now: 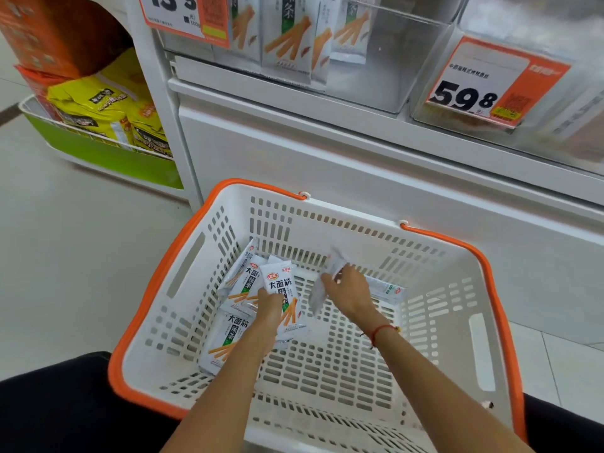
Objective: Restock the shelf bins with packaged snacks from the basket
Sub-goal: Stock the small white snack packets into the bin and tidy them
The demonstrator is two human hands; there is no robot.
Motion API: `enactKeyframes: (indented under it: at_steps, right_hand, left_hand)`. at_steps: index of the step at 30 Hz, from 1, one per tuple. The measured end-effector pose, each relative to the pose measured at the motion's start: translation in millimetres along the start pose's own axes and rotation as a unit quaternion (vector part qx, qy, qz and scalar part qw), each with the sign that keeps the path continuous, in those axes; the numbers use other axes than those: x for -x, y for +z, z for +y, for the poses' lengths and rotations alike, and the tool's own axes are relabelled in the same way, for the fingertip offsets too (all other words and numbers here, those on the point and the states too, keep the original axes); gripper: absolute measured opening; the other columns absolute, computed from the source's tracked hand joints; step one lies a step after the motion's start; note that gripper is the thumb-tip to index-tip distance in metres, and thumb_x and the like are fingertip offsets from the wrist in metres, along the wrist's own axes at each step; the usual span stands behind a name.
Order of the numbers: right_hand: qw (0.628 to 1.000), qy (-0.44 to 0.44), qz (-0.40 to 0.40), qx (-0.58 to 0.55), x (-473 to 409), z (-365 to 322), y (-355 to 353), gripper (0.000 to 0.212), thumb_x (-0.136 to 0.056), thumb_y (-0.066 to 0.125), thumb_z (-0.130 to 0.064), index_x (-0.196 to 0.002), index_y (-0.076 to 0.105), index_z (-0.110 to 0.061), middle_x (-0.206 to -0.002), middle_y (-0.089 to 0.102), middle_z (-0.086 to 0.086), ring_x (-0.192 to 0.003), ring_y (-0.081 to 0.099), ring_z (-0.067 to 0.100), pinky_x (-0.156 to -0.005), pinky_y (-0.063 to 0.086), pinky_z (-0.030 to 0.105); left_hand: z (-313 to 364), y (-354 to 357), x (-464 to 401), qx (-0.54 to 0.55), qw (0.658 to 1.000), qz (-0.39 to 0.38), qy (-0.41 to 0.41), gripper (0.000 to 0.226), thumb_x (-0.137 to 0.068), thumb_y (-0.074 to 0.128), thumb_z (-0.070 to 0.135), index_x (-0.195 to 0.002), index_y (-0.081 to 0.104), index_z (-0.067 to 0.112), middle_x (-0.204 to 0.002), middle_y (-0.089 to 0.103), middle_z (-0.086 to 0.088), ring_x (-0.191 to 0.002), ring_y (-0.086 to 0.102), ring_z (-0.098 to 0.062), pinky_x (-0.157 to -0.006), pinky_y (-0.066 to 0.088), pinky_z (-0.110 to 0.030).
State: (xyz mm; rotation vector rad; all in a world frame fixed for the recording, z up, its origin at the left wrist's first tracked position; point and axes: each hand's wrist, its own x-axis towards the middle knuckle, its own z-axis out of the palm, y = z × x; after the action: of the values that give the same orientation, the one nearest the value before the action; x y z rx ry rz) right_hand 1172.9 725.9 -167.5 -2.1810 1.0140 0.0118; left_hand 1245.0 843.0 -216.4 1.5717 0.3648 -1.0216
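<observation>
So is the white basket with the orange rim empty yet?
Not empty. The white plastic basket holds several white snack packets; each hand grips one.

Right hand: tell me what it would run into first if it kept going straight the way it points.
The right hand, already gripping a blurred white packet, points toward the far wall of the basket. Carried straight on, it would probably meet that slotted wall first; depth is hard to judge, so the basket floor is possible.

Yellow snack bags (98, 109) are piled in a green-fronted bin (108, 155) at the left of the frame, under an orange carton (49, 31). Two orange price tags can be seen up top: one (490, 83) marked 59.8 at upper right, another (186, 18) cut off at the top edge.
</observation>
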Motion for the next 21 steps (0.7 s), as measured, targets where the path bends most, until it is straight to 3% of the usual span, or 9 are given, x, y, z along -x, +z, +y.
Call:
enactKeyframes:
  at_steps: [3, 5, 8, 10, 11, 13, 14, 17, 21]
  right_hand:
    - [0.998, 0.003, -0.031, 0.057, 11.2, -13.7, 7.8, 0.029, -0.089, 0.053, -0.025, -0.065, 0.042, -0.015, -0.061, 0.048, 0.001, -0.053, 0.043, 0.016, -0.047, 0.034, 0.025]
    - [0.997, 0.043, -0.037, 0.046, 12.0, -14.8, 15.1, 0.039, -0.087, 0.055, -0.028, -0.057, 0.033, -0.017, -0.053, 0.039, -0.002, -0.049, 0.036, 0.014, -0.047, 0.026, 0.025]
    - [0.982, 0.086, -0.118, -0.12, 12.3, -7.1, 13.1, 0.055, -0.085, 0.066, -0.035, -0.047, 0.031, -0.016, -0.04, 0.029, -0.003, -0.042, 0.028, 0.014, -0.05, 0.025, 0.024]
    - [0.958, 0.095, -0.187, -0.197, 13.8, -1.1, 6.0, 0.048, -0.079, 0.072, -0.039, -0.056, 0.048, -0.005, -0.053, 0.04, 0.006, -0.051, 0.038, 0.019, -0.057, 0.034, 0.025]
    - [0.949, 0.102, -0.205, -0.215, 14.2, 1.6, 3.2, 0.037, -0.079, 0.073, -0.033, -0.069, 0.06, 0.001, -0.067, 0.047, 0.01, -0.063, 0.044, 0.022, -0.062, 0.04, 0.029]
    - [0.952, 0.114, -0.174, -0.224, 12.4, 9.5, 2.4, 0.022, -0.084, 0.065, -0.006, -0.102, 0.066, 0.008, -0.084, 0.055, 0.011, -0.076, 0.051, 0.025, -0.068, 0.049, 0.032]
    - [0.958, 0.116, -0.138, -0.223, 12.5, 12.3, 2.8, 0.024, -0.085, 0.062, 0.003, -0.108, 0.065, 0.007, -0.081, 0.058, 0.01, -0.072, 0.054, 0.022, -0.061, 0.05, 0.023]
    - [0.949, 0.124, -0.081, -0.278, 16.4, 12.2, 6.8, 0.014, -0.082, 0.068, 0.003, -0.093, 0.061, -0.001, -0.07, 0.06, 0.004, -0.059, 0.057, 0.01, -0.043, 0.042, 0.012]
    - [0.936, 0.132, 0.013, -0.327, 17.5, 11.3, 25.6, 0.023, -0.079, 0.07, 0.003, -0.073, 0.058, -0.016, -0.07, 0.062, 0.001, -0.06, 0.059, 0.011, -0.053, 0.046, 0.019]
  left_hand:
    - [0.3, 3.2, 9.0, 0.013, 0.997, -0.077, -0.016, 0.02, -0.097, 0.039, 0.008, -0.101, 0.059, 0.011, -0.093, 0.064, -0.016, -0.082, 0.06, -0.03, -0.078, 0.05, -0.045]
    - [0.8, 4.4, 15.2, 0.03, 0.992, -0.116, -0.04, 0.026, -0.098, 0.039, 0.008, -0.086, 0.062, 0.009, -0.073, 0.068, -0.015, -0.068, 0.062, -0.028, -0.071, 0.051, -0.04]
    - [0.9, 1.5, 19.3, 0.041, 0.986, -0.155, -0.054, 0.026, -0.1, 0.037, 0.01, -0.101, 0.062, 0.005, -0.077, 0.07, -0.014, -0.069, 0.066, -0.026, -0.063, 0.054, -0.035]
    - [3.8, 0.0, 22.4, 0.046, 0.982, -0.176, -0.049, 0.026, -0.101, 0.037, 0.014, -0.108, 0.061, 0.005, -0.089, 0.068, -0.014, -0.079, 0.064, -0.026, -0.061, 0.056, -0.032]
    - [4.5, -0.7, 21.3, 0.041, 0.983, -0.172, -0.048, 0.027, -0.101, 0.036, 0.014, -0.111, 0.06, 0.005, -0.093, 0.066, -0.015, -0.081, 0.064, -0.026, -0.063, 0.056, -0.033]
    - [4.8, -0.2, 20.2, 0.049, 0.983, -0.168, -0.062, 0.032, -0.101, 0.035, 0.014, -0.119, 0.059, 0.002, -0.095, 0.067, -0.016, -0.082, 0.063, -0.029, -0.067, 0.054, -0.036]
    - [5.1, 0.4, 19.9, 0.058, 0.982, -0.166, -0.068, 0.035, -0.101, 0.033, 0.015, -0.12, 0.059, 0.001, -0.097, 0.067, -0.017, -0.083, 0.064, -0.03, -0.07, 0.054, -0.037]
    - [6.6, 1.3, 20.0, 0.092, 0.98, -0.16, -0.07, 0.043, -0.099, 0.027, 0.021, -0.114, 0.062, 0.001, -0.098, 0.067, -0.021, -0.082, 0.062, -0.032, -0.076, 0.051, -0.04]
    - [8.6, 2.3, 21.4, 0.11, 0.98, -0.156, -0.064, 0.045, -0.097, 0.027, 0.028, -0.113, 0.062, 0.005, -0.096, 0.065, -0.021, -0.074, 0.061, -0.031, -0.062, 0.053, -0.033]
